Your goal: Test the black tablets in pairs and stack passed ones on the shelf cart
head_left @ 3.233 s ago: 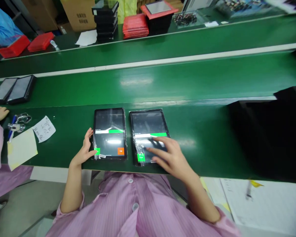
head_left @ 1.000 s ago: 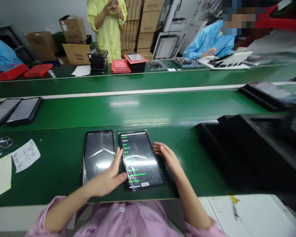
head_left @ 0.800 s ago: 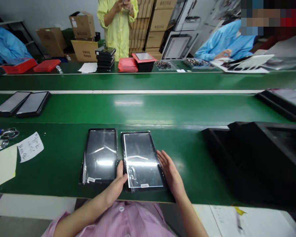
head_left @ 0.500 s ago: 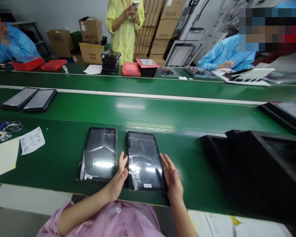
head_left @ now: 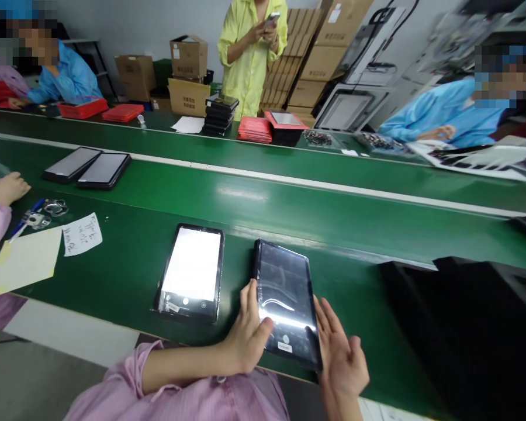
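Turned and seemingly lifted since the earlier frame, the dark-screened tablet (head_left: 287, 292) is at lower centre, left hand (head_left: 245, 342) pinching its edge, right hand (head_left: 339, 354) spread alongside. I'd judge this a tilting step, calling next for even two-sided support.

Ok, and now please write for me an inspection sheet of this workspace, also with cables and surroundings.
Surface: green bench, glossy, reflecting light.
Left tablet: on the bench, screen mostly white.
Right tablet: screen mostly dark, with bright glare.
Clutter: note, yellow paper and blue pen at left; black pile at right.
Left hand: at right tablet's left edge, thumb over the screen.
Right hand: at its right edge, palm showing.
Cables: dark cord on back equipment.
Surroundings: neighbour's hand at left; person in yellow holding phone, boxes behind.
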The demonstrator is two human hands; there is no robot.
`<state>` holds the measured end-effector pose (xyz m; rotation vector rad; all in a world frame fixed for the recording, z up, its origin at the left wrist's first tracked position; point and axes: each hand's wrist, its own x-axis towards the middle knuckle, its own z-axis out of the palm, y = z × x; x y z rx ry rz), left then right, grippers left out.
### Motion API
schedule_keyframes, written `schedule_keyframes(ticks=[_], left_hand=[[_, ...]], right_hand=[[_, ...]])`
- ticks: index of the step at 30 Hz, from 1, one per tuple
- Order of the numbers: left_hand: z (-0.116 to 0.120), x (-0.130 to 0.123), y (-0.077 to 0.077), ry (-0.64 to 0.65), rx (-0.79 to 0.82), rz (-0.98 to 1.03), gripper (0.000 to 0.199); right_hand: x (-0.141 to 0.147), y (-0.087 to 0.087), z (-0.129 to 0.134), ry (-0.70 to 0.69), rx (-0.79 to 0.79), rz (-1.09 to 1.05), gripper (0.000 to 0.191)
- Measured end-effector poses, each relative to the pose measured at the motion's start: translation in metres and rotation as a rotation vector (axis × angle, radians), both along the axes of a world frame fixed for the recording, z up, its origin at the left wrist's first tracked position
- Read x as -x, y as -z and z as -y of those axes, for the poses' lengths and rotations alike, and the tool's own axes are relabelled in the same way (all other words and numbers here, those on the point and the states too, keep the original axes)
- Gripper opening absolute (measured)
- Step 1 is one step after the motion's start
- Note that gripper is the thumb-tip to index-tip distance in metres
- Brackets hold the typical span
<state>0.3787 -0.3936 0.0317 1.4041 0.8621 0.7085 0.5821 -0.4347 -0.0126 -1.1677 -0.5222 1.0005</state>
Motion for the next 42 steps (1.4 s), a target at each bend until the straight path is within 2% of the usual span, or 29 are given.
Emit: schedule_keyframes(ticks=[3, 5, 9, 12, 15, 18, 20, 22, 25, 29, 32, 35, 39, 42], left_hand=[[0.002, 0.011, -0.003, -0.098, -0.107, 0.02, 0.085], [0.003, 0.025, -0.006, -0.164, -0.187, 0.026, 0.08], [-0.002, 0.068, -0.015, -0.323, -0.289, 0.013, 0.074], [-0.009, 0.103, -0.018, -0.463, -0.304, -0.028, 0.07], [-0.017, 0.138, -0.009, -0.528, -0.264, -0.122, 0.064], [-0.025, 0.169, 0.01, -0.504, -0.221, -0.292, 0.064], [-0.033, 0.187, 0.024, -0.485, -0.234, -0.359, 0.066], [-0.044, 0.2, 0.034, -0.501, -0.22, -0.307, 0.07], [-0.066, 0.208, 0.04, -0.512, -0.096, -0.117, 0.081], [-0.084, 0.201, 0.038, -0.439, 0.024, 0.021, 0.09], [-0.081, 0.195, 0.039, -0.438, 0.117, 0.125, 0.086], [-0.075, 0.195, 0.042, -0.413, 0.15, 0.154, 0.082], [-0.073, 0.201, 0.046, -0.399, 0.13, 0.168, 0.079], [-0.068, 0.196, 0.048, -0.429, 0.159, 0.237, 0.077]], right_hand=[[0.016, -0.009, -0.005, -0.032, -0.034, 0.03, 0.07], [0.032, -0.021, -0.011, -0.072, -0.068, 0.075, 0.072], [0.072, -0.049, -0.03, -0.146, -0.153, 0.086, 0.072], [0.105, -0.06, -0.048, -0.245, -0.213, 0.059, 0.071], [0.135, -0.053, -0.067, -0.345, -0.228, -0.002, 0.069], [0.156, -0.036, -0.082, -0.399, -0.168, -0.032, 0.069], [0.161, -0.023, -0.089, -0.403, -0.145, -0.028, 0.07], [0.159, -0.012, -0.094, -0.406, -0.153, -0.03, 0.068], [0.15, 0.0, -0.101, -0.382, -0.141, -0.009, 0.064], [0.156, 0.009, -0.106, -0.42, -0.057, -0.034, 0.074], [0.175, 0.014, -0.105, -0.474, -0.03, -0.021, 0.083], [0.189, 0.014, -0.104, -0.453, -0.028, 0.111, 0.088], [0.189, 0.009, -0.096, -0.503, -0.009, 0.137, 0.09], [0.179, 0.01, -0.074, -0.575, 0.0, 0.051, 0.084]])
